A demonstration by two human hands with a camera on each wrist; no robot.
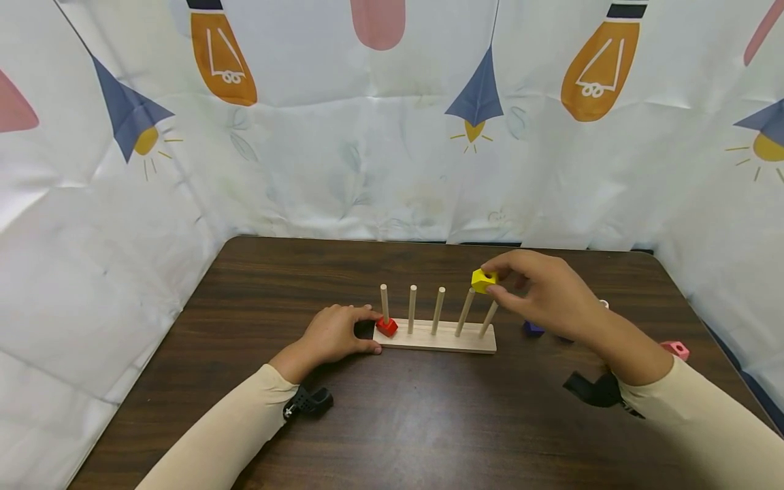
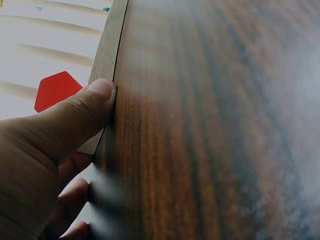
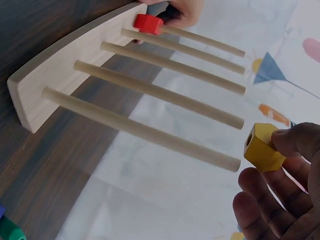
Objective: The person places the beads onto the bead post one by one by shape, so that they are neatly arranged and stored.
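A wooden peg stand with several upright pegs lies across the table. My left hand grips its left end, thumb at the front edge. Beside those fingers, a red faceted bead sits at the foot of the leftmost peg. My right hand pinches a yellow faceted bead between thumb and fingers, up at the peg tops. In the right wrist view the yellow bead shows its hole, beyond the tips of the two nearest pegs, and none of them passes through it.
Right of the stand, partly under my right arm, lie a dark blue bead and a white piece. A pink bead rests farther right. A green piece shows in the right wrist view. A patterned sheet hangs behind the table.
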